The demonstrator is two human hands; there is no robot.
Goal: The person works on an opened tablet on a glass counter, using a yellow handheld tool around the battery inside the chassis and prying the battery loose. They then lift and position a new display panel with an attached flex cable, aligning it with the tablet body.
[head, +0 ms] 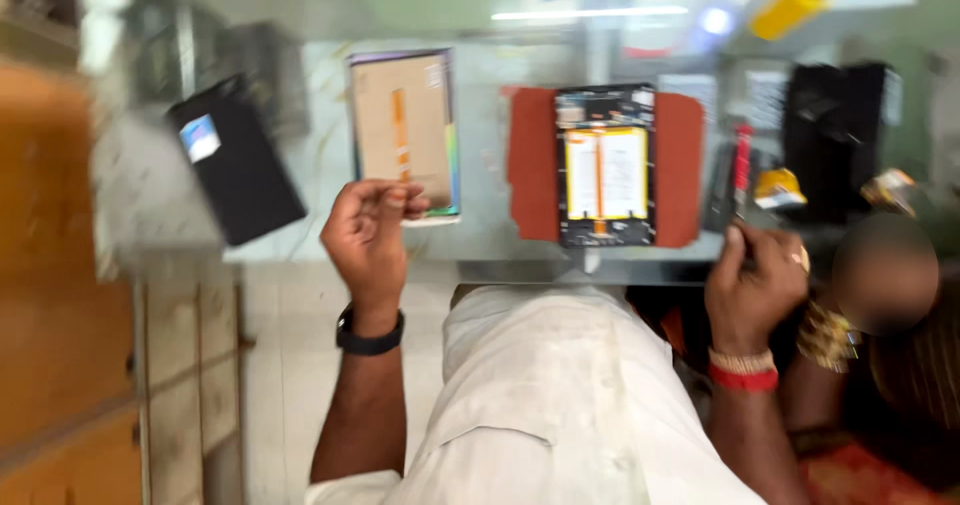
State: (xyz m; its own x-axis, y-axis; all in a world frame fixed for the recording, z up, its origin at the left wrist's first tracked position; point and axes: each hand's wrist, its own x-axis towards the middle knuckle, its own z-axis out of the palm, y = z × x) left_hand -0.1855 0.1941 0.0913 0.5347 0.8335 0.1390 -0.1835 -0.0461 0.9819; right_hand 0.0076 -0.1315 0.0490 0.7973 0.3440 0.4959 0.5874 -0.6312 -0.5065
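Left hand (368, 227) is pinching the detached screen panel (405, 133) at its lower edge; right hand (752, 277) is curling shut around a thin tool beside the opened phone (605, 165), lying unassembled on the glass surface (330, 235).

a black case (235, 160) and a yellow bottle (792, 5) lie on the glass counter (150, 205).

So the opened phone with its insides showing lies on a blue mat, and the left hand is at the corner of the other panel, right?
Not quite: the mat under the opened phone is reddish-brown, not blue, as the head view shows. The rest holds: the left hand is at the lower corner of the other panel.
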